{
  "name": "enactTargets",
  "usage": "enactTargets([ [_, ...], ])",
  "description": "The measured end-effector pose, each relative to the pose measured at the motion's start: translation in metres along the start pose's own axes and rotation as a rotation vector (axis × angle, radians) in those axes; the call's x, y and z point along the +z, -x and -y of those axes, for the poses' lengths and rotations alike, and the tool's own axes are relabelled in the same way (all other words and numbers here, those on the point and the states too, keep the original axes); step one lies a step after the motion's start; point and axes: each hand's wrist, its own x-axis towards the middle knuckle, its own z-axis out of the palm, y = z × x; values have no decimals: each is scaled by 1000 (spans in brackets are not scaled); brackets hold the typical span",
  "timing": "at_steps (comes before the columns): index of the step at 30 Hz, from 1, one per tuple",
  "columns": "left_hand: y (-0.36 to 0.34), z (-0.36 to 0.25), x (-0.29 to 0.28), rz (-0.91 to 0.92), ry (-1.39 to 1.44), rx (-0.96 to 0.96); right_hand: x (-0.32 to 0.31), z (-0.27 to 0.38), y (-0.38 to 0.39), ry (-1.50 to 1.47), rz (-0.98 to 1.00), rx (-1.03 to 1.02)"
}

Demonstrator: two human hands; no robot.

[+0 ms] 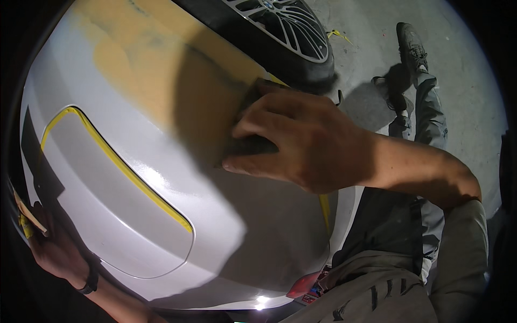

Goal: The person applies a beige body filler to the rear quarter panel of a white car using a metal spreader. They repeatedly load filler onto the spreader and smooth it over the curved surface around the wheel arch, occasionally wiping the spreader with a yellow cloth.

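Observation:
My right hand is bent round a dark block, partly hidden by the fingers, on a pale-yellow sanded-looking patch of the white car body panel. My arm's shadow falls across the patch. At the far left, my left hand has its fingers curled at the panel's edge, against a tan strip with crumpled yellow tape; what exactly they grip is unclear. Yellow masking tape lines a rounded, recessed section of the panel left of my right hand.
A car wheel is beyond the panel at the top, with a yellow scrap beside it on the grey concrete floor. My legs and shoes are at the right. A red lamp sits at the panel's lower edge.

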Motion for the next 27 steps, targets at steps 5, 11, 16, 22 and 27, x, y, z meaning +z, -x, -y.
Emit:
enactTargets([
  [5,3,-1,4,-17,-31,16,1,1,7,-13,-20,-4],
  [11,-16,9,-21,16,49,0,-5,2,16,-16,86,42],
  [16,-40,39,-55,85,76,144,-32,-5,9,-55,287,42],
  [22,44,55,-41,101,496,0,-106,12,5,-69,139,392],
  [27,277,58,33,451,447,-365,-127,69,19,-208,69,491],
])
